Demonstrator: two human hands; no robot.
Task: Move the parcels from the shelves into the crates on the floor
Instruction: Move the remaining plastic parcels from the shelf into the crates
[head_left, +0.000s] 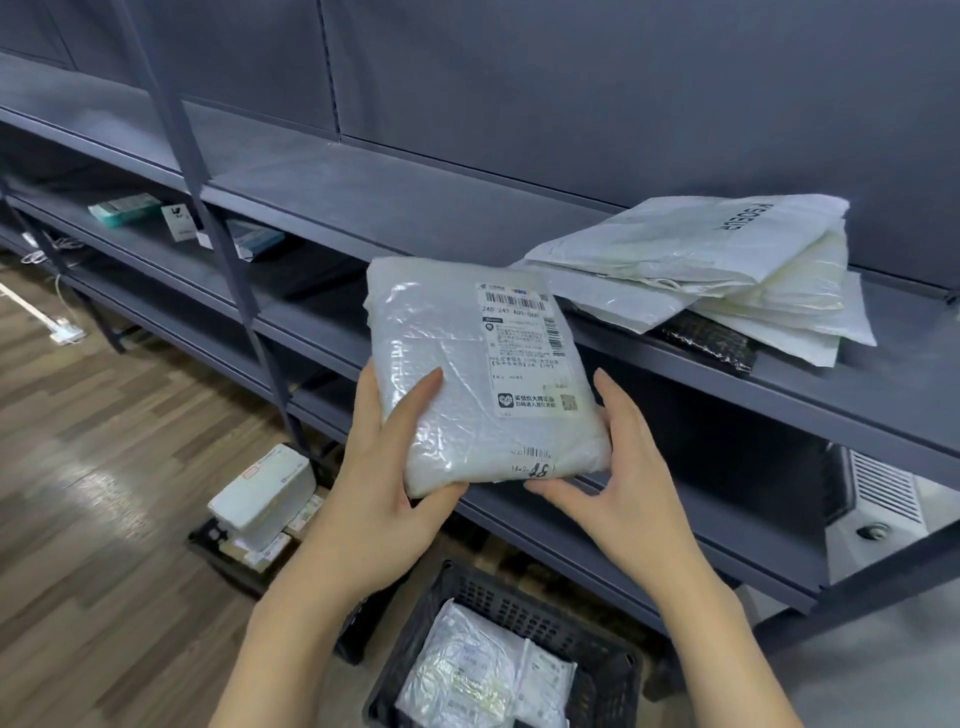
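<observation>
A white plastic-wrapped parcel (457, 364) with a shipping label is held up in front of the grey shelves (415, 208). My left hand (384, 467) grips its lower left corner, thumb on top. My right hand (618, 467) holds the lower right edge, fingers underneath. Directly below, a black crate (524, 608) on the floor holds several white parcels (467, 670). A stack of white mailer bags (727, 270) lies on the shelf to the right, over a dark woven parcel (711, 338).
A second black crate (218, 551) at the left holds a white box (265, 493) and other parcels. Small boxes (124, 208) sit on a lower shelf far left. A shelf upright (218, 249) stands left of my hands. Wood floor stretches left.
</observation>
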